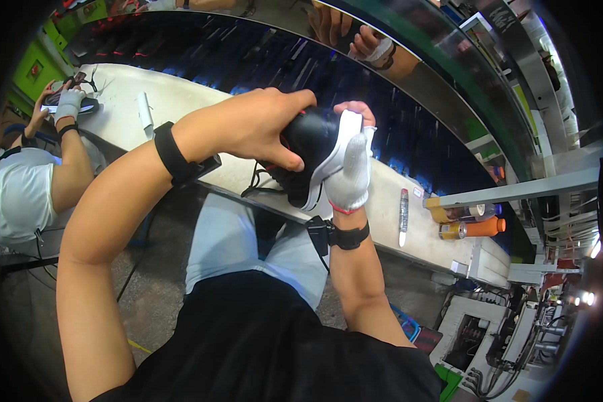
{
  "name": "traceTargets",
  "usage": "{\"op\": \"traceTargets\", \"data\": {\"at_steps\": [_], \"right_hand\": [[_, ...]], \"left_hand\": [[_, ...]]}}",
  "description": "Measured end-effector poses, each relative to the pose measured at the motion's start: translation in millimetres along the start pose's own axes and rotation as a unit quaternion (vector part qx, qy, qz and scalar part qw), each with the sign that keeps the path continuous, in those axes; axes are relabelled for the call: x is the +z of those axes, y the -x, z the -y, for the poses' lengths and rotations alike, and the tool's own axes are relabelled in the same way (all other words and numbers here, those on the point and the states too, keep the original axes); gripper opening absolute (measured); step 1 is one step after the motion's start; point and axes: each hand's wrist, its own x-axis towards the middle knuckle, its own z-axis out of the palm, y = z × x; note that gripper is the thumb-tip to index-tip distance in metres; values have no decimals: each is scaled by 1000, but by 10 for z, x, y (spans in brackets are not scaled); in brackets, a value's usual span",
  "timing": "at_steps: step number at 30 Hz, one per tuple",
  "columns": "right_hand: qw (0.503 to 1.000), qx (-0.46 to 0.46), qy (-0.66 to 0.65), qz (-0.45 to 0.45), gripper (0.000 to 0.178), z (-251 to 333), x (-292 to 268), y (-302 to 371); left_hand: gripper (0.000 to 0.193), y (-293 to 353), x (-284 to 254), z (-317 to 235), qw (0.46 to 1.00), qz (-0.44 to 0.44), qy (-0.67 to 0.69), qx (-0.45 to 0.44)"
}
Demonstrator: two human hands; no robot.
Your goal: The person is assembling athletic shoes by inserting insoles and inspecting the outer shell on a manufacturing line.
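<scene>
Seemingly mid-handling, the bare left hand [268, 126] and white knit-gloved right hand [352, 161] curl half-closed around a black, white-soled shoe [313, 137] (the next turn likely needs both grips).

On the white bench [191, 92], a hand can pass at the left, between the white roll [145, 115] and the left hand [264, 124], and at the right, between the gloved right hand [352, 164] and the slim tool [403, 218]. In the middle, the black shoe [313, 137] held by these hands closes the way, while farther right the can [452, 231], the orange bottle [484, 228] and the light grey bar [516, 191] make an obstacle.
</scene>
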Motion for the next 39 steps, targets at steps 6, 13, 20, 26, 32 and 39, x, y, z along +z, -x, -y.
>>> {"op": "traceTargets", "data": {"at_steps": [6, 13, 20, 26, 32, 39], "right_hand": [[1000, 17, -10, -5, 80, 195, -298, 195], [992, 78, -88, -51, 109, 635, -403, 420], [948, 87, 300, -64, 51, 994, -500, 617], [773, 43, 632, -38, 60, 1074, -145, 910], [889, -79, 445, -75, 80, 130, -437, 1445], [887, -198, 414, -47, 62, -90, -299, 1381]], "left_hand": [[67, -173, 171, -345, 988, 15, -115, 100], [69, -248, 467, -653, 968, 15, -168, 187], [66, -152, 652, -797, 951, -81, -168, 245], [74, -51, 415, -734, 932, 11, -234, 277], [101, 415, 136, -845, 975, 50, -61, 206], [97, 785, 471, -839, 987, -70, -93, 109]]}}
